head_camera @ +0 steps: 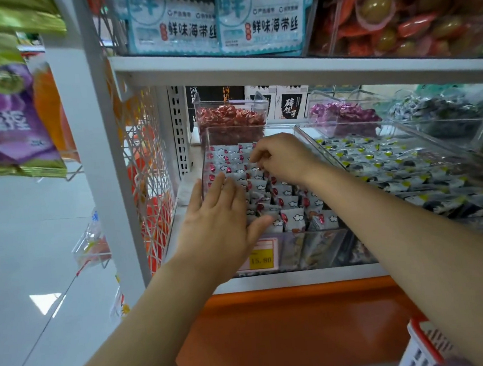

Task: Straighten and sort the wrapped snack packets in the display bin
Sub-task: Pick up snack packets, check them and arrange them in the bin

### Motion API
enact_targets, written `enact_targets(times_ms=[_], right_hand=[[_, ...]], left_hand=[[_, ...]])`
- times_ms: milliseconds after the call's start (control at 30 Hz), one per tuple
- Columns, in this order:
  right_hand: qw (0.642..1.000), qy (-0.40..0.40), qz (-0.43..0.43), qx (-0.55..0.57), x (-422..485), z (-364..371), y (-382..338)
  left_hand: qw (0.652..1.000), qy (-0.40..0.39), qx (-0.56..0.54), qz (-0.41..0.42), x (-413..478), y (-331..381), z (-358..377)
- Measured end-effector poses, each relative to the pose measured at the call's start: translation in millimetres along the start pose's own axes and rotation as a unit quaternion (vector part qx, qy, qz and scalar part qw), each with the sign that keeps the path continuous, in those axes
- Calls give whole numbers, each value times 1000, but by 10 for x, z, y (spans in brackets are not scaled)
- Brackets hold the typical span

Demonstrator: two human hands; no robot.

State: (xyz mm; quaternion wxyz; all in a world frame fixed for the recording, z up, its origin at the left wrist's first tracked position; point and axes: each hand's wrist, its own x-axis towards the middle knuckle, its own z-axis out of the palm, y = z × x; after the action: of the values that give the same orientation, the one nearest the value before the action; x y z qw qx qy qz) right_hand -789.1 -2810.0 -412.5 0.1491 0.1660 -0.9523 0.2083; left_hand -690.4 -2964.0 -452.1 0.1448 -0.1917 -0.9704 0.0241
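Note:
A clear plastic display bin on the lower shelf holds several rows of small white snack packets with red and cloud marks. My left hand lies flat with straight fingers on the packets at the bin's near left side. My right hand reaches over the far middle of the bin, its fingers curled down onto a packet in the rows; the fingertips are partly hidden, so the pinch is not plain.
A second clear bin of white, black and yellow packets sits to the right. Bins of red sweets and purple sweets stand behind. A shelf board overhangs. A price tag is in front.

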Motion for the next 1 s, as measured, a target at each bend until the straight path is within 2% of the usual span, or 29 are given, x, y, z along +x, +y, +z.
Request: enact_targets(times_ms=[133, 200, 333, 400, 500, 567, 667, 800, 900, 1000], right_hand=[[988, -32, -25, -147, 128, 101, 49], [984, -29, -27, -174, 146, 145, 33], [998, 18, 0, -58, 111, 46, 31], [996, 78, 23, 21, 30, -66, 23], [977, 194, 27, 88, -238, -182, -40], [953, 258, 30, 157, -458, -237, -81], [898, 296, 84, 314, -798, -297, -107], [809, 243, 141, 517, -1126, -256, -86], [763, 210, 161, 590, -1209, -228, -79], [711, 184, 170, 657, -1227, -249, -54]], left_hand=[[1000, 1, -8, 5, -14, -20, -2], [1000, -6, -11, -1, -8, -21, 2], [1000, -2, -13, -11, -4, -14, 26], [999, 16, -24, -19, -5, -4, 29], [995, 88, -47, -19, 3, 19, -10], [982, 159, -105, -12, 6, 52, -47], [944, 216, -245, -33, 4, 114, -96], [885, 138, -435, -89, 5, 176, -116], [796, 112, -582, -122, 17, 205, -149], [709, 87, -680, -165, 39, 203, -163]])
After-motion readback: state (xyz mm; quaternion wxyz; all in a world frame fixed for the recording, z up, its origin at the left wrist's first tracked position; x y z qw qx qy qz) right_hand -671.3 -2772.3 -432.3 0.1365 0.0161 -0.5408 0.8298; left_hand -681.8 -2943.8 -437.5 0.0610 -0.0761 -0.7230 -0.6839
